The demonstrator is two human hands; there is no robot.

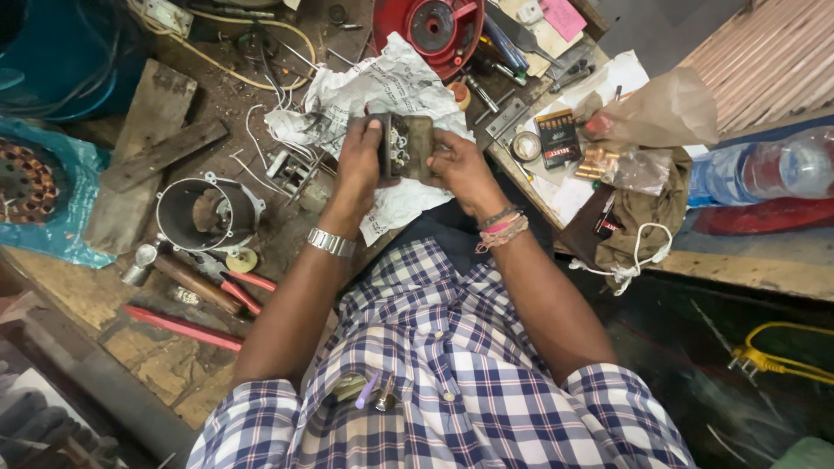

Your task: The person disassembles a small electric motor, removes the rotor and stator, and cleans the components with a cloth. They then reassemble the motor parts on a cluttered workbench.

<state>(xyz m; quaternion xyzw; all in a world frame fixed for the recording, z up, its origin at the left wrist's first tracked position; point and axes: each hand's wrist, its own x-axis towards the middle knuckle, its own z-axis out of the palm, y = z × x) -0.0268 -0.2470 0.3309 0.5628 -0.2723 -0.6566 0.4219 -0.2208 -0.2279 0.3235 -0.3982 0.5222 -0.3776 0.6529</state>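
left hand (358, 161): wrapped around the left side of the block (405, 146), thumb up on its top edge, fingers curled behind. Steel watch (331, 241) on that wrist.

right hand (462, 169): gripping the right side of the same block, fingers closed on it. Pink and beaded bands (501, 230) on the wrist.

block: small, dark, grimy thing with a row of little metal screws or terminals down the middle. I'm holding it up over the bench between both hands, right above the newspaper (382, 95). Can't really tell what it's made of, too dirty.

newspaper: crumpled sheet spread on the bench under my hands, loose white wires (261, 143) lying beside it on the left.

housing (207, 213): round metal motor shell, open end up, sitting left of my left arm.

pliers (248, 287): red handles, lying just below the housing next to a metal-tipped tool; a longer red handle (182, 328) is lower down on the bench.

red part (430, 30): round red plastic thing at the top, past the newspaper, with screwdrivers (502, 43) next to it.

right side: dark small box (558, 137) on white paper, brown paper bag (665, 113), clear plastic bottle (764, 169) lying on its side, khaki cloth bag (638, 221) with a white cord.

far left: blue plastic sheet (61, 200) with a copper-wound stator (26, 182) on it.

floor: yellow cable (786, 360) bottom right.

me: checked shirt (452, 382), stuff poking out of the chest pocket.
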